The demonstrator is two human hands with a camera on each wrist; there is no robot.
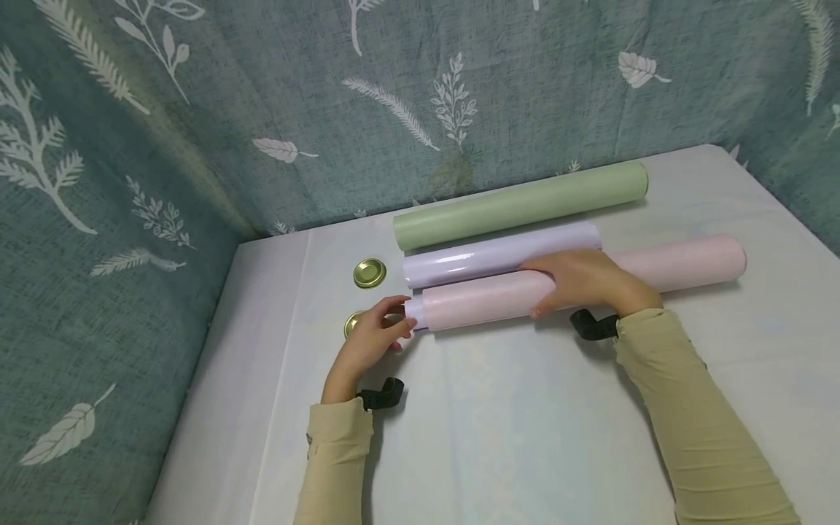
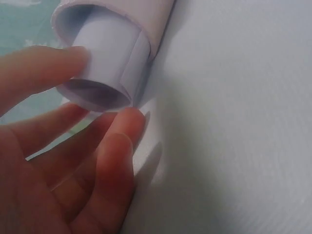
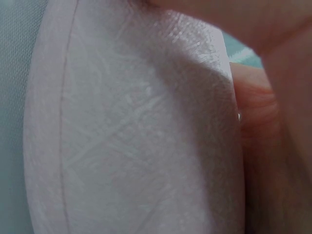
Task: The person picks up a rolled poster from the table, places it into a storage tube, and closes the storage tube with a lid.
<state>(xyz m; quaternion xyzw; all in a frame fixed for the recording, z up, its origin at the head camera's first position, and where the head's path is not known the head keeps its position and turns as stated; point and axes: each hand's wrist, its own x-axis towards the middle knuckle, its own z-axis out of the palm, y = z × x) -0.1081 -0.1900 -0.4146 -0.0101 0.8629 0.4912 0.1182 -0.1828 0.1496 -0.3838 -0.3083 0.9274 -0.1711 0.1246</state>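
My left hand point(image 1: 372, 337) is at the left end of a pink tube point(image 1: 485, 300). There its fingertips hold the short end of a lavender paper roll point(image 2: 105, 46) that sticks out of the tube's mouth; the rest of that roll is hidden inside. In the left wrist view the lower fingers curl below the roll's open end. My right hand point(image 1: 580, 281) grips the pink tube around its middle from above, thumb on the near side. A seam line runs along the pink surface point(image 3: 122, 136) in the right wrist view.
Behind the pink tube lies a glossy lavender roll point(image 1: 492, 257), and farther back a green tube point(image 1: 525, 205). One gold lid point(image 1: 370, 273) lies left of them; another gold lid point(image 1: 352, 323) is partly hidden by my left hand. A leaf-patterned curtain point(image 1: 394, 160) borders the white table point(image 1: 512, 437).
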